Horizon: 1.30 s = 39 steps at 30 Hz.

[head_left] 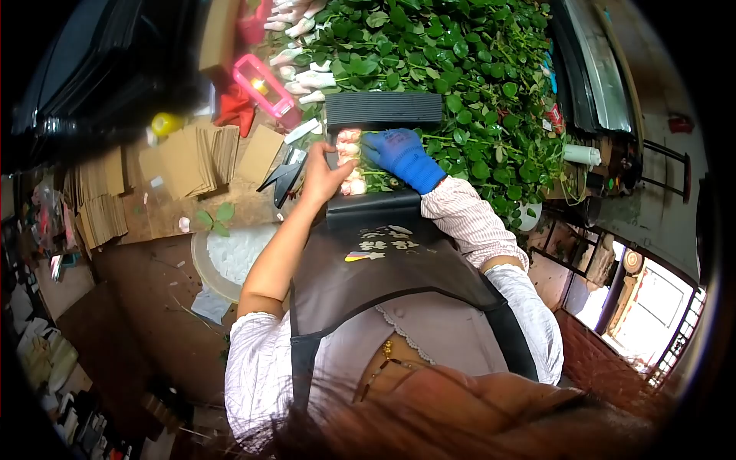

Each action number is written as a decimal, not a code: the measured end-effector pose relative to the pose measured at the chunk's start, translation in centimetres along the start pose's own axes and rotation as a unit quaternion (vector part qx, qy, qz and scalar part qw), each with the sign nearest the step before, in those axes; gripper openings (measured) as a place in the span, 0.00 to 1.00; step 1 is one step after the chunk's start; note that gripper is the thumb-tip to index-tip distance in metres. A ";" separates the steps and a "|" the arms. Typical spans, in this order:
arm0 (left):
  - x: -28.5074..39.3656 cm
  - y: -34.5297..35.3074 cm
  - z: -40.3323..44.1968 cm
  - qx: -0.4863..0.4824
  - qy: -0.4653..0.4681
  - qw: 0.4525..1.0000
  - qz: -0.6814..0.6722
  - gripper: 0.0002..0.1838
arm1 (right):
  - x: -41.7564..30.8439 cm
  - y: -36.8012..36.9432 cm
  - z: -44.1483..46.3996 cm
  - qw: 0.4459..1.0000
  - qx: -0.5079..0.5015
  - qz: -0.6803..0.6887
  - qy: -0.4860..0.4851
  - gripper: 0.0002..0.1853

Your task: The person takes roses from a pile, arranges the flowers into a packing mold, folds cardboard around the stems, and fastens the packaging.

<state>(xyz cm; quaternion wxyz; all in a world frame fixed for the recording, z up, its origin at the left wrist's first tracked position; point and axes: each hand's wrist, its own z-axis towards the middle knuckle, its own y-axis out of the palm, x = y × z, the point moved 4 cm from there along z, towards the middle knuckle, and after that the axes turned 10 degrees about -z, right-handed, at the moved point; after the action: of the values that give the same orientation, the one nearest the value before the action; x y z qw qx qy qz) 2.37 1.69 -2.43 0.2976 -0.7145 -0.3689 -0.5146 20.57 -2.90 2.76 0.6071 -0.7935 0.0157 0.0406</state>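
Note:
Pale pink roses (350, 144) lie in a row on the black work surface in front of me, heads to the left, leafy stems to the right. My bare left hand (326, 170) curves round the heads from the left, its thumb and fingers against the blooms. Over the roses from the right comes my right hand (400, 156) in a blue knit glove, fingers closed just behind the heads; part of the stems is hidden under it. Beyond both hands stands a black ridged block (383, 110). Black-handled scissors or shears (285, 178) lie left of my left hand.
Leafy rose stems (460, 77) pile up at the back, some heads in white sleeves (314, 79). Cardboard pieces (192, 161), a pink plastic holder (264, 86) and yellow tape (165, 123) sit at left. Below the table edge is a round tub (201, 257) with white contents.

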 end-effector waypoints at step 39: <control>0.1 0.7 1.1 0.061 0.104 0.987 0.104 0.21 | 2.0 4.9 -21.4 0.899 -0.069 0.392 0.183 0.19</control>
<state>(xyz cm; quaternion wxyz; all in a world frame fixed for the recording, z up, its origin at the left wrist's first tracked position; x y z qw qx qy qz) 3.52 2.25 -2.67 0.4292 -0.6721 -0.2909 -0.5286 23.15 -24.75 3.38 0.4723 -0.7566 0.4331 0.1300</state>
